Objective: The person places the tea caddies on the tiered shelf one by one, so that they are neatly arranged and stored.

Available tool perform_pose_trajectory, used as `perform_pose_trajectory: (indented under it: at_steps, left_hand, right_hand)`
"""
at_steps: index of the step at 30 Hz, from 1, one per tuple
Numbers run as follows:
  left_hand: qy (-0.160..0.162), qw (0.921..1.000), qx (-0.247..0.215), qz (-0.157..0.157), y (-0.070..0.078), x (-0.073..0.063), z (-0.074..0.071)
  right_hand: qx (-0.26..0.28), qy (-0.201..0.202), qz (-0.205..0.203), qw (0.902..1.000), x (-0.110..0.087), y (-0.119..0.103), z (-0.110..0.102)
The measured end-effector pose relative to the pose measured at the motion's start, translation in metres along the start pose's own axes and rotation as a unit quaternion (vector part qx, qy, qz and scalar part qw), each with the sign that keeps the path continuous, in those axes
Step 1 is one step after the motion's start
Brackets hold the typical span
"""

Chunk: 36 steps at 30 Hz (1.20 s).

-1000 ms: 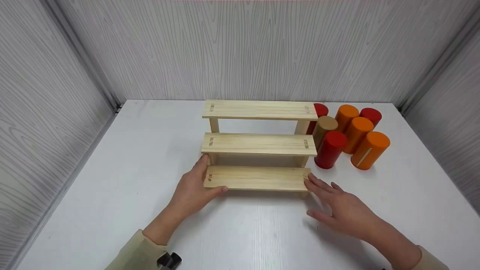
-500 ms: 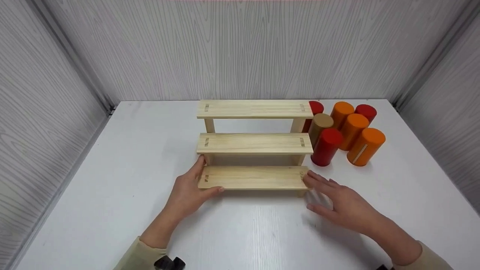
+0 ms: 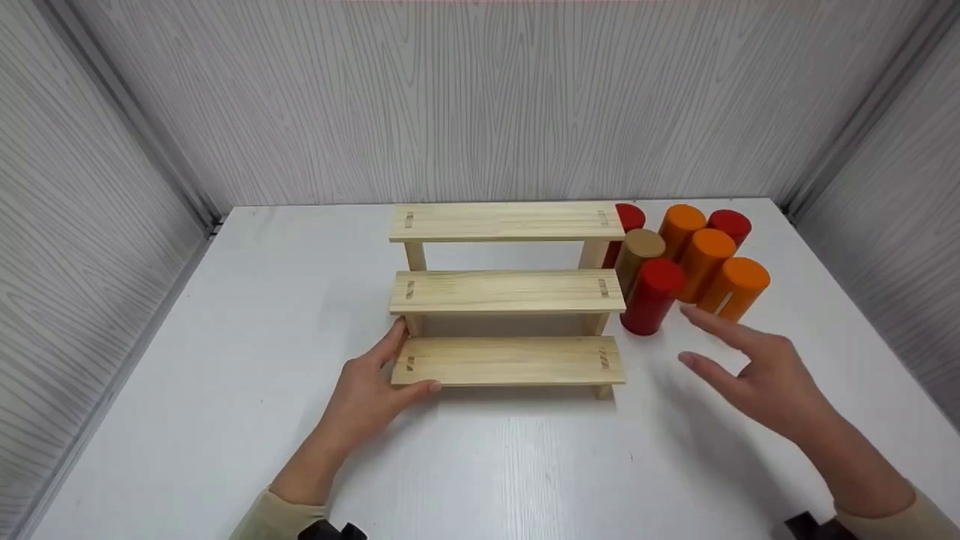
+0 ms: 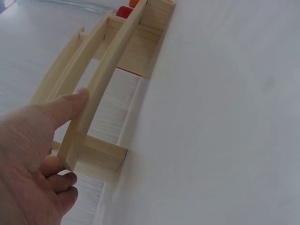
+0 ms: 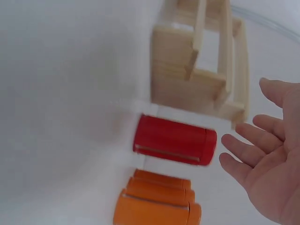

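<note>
A three-tier wooden step shelf [image 3: 506, 291] stands on the white table, its lowest board toward me. My left hand [image 3: 364, 397] holds the left end of that board. In the left wrist view, the thumb [image 4: 70, 107] lies on the board's front edge, with curled fingers at its end. My right hand [image 3: 776, 382] hovers over the table right of the shelf, fingers spread and holding nothing. Nearest to it are an upright red cylinder [image 3: 652, 296] and an orange cylinder [image 3: 739, 281]. In the right wrist view, a lid seam shows on the red cylinder [image 5: 173, 139].
Behind the front red cylinder stand a tan cylinder [image 3: 643, 247], more orange cylinders [image 3: 705, 262] and a red cylinder [image 3: 730, 223] at the back. Another red one is partly hidden by the shelf. Wood-grain panels [image 3: 480, 105] enclose the back and sides.
My right hand has left the right end of the lowest board and moved right, toward the cylinders. My left hand stays at the shelf's left end. The head view has shifted slightly.
</note>
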<state>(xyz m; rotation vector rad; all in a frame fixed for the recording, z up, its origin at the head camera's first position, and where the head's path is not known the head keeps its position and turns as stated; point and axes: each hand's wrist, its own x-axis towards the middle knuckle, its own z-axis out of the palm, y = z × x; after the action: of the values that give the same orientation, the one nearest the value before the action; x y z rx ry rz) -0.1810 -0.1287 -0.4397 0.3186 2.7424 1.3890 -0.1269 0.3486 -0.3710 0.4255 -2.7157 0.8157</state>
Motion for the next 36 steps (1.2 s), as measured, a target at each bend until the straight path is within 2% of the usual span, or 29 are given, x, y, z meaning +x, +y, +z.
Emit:
perform_pose_trajectory:
  at_steps: [4,7,11,15,18,23,30,36]
  left_hand:
    - [-0.001,1.0,0.0,0.006,-0.003,0.0,-0.001]
    - [-0.002,0.9999,0.001,0.012,-0.005,0.0,-0.002]
    - [-0.003,0.9999,0.005,0.015,-0.007,0.0,-0.001]
    - [-0.003,0.9998,0.003,0.019,-0.009,0.0,-0.002]
    - [-0.003,0.9997,0.0,0.023,-0.011,-0.001,-0.003]
    - [0.001,0.9996,0.001,0.03,-0.013,-0.001,-0.003]
    - [0.006,0.9995,0.0,0.032,-0.016,0.0,-0.003]
    - [0.007,0.9994,0.001,0.033,-0.016,0.001,-0.004]
  right_hand:
    - [0.042,0.067,0.025,0.9965,0.006,0.015,-0.016]
    - [0.089,0.102,0.06,0.989,0.012,0.028,-0.027]
    - [0.129,0.128,0.102,0.978,0.019,0.047,-0.037]
    - [0.129,0.14,0.133,0.9727,0.028,0.065,-0.042]
    - [0.118,0.133,0.16,0.971,0.033,0.078,-0.044]
    - [0.131,0.096,0.194,0.9673,0.038,0.097,-0.047]
    - [0.155,0.049,0.204,0.9655,0.045,0.115,-0.041]
    - [0.138,-0.001,0.22,0.9658,0.047,0.125,-0.037]
